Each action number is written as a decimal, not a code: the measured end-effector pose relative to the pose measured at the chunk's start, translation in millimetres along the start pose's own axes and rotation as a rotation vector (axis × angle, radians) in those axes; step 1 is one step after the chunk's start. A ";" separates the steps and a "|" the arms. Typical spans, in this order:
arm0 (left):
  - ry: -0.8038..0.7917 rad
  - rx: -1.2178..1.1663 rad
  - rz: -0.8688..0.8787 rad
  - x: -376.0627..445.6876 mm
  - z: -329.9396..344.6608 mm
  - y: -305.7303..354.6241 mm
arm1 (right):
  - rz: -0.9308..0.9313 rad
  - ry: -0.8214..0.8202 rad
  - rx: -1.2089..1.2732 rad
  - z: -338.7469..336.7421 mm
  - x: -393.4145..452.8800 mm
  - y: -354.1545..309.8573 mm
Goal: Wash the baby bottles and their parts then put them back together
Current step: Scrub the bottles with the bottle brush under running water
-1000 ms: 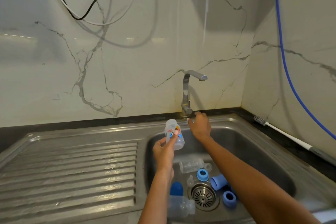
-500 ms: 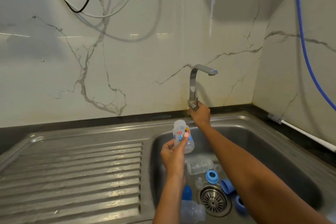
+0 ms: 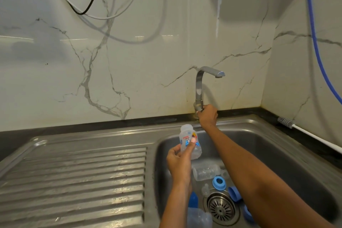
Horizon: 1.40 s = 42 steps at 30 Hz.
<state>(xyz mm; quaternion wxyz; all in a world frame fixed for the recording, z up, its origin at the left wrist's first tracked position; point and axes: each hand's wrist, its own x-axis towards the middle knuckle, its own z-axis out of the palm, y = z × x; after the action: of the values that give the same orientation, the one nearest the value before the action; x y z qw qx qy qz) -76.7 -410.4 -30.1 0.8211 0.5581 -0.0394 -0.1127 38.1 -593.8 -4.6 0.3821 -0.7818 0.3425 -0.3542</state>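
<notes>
My left hand (image 3: 179,161) holds a small clear baby bottle (image 3: 189,140) with a coloured print, open mouth up, over the left part of the steel sink (image 3: 277,146). At the base of the tap (image 3: 200,87) my right hand (image 3: 207,114) grips the tap handle; no water shows at the spout. On the sink floor lie a second clear bottle (image 3: 206,172), a blue screw ring (image 3: 219,183), a clear teat (image 3: 205,189), further blue parts (image 3: 234,193) and a bluish bottle (image 3: 199,217) near the drain (image 3: 221,207).
A ribbed steel draining board (image 3: 74,181) lies to the left of the basin. A bottle brush with a white handle (image 3: 311,137) rests on the dark counter at the right. Cables (image 3: 88,5) and a blue hose (image 3: 314,42) hang on the marble wall.
My right hand has moved from the sink's rim up to the tap's base and closed on its handle. The left hand keeps the bottle in about the same place.
</notes>
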 end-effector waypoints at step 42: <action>-0.122 0.159 -0.038 -18.4 3.6 3.9 | -0.211 -0.565 -0.786 -139.2 -91.9 58.1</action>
<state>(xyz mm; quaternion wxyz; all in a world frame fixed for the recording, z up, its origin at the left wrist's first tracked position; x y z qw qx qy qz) -94.7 -408.1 -24.0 0.7681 0.6143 -0.0876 -0.1583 -138.1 -596.6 -16.6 0.0985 -0.9626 0.2522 -0.0091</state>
